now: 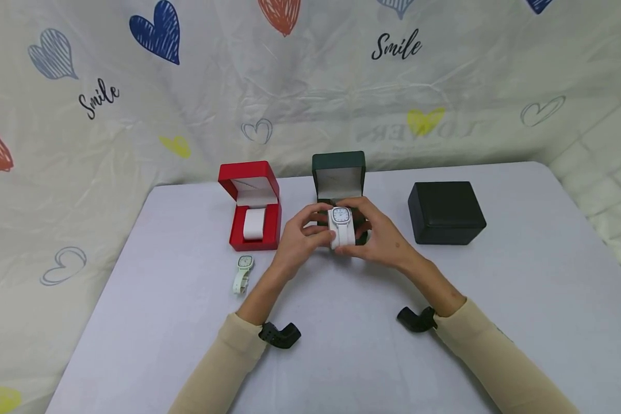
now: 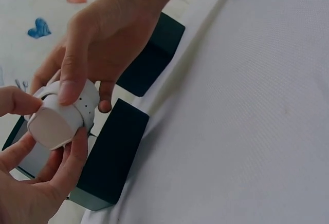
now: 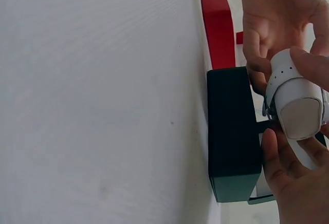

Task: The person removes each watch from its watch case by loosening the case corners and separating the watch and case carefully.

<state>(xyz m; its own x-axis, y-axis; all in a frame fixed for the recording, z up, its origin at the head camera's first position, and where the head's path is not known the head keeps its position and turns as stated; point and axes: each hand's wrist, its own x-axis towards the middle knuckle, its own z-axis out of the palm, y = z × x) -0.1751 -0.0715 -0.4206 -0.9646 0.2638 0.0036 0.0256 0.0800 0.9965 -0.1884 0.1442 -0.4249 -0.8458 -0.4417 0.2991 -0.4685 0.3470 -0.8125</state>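
Both hands hold a white cushion with a white watch strapped round it, just in front of an open dark green watch box. My left hand grips the cushion from the left, its thumb at the near end. From the right, my right hand holds the same cushion between thumb and fingers. Small punched holes show on the strap in the right wrist view, where the cushion's flat end faces the camera. The hands hide much of the green box's base in the head view.
Left of the green box stands an open red watch box with a white cushion inside. A second, pale watch lies on the table before it. A closed black box stands to the right. Behind the white table hangs a heart-printed sheet.
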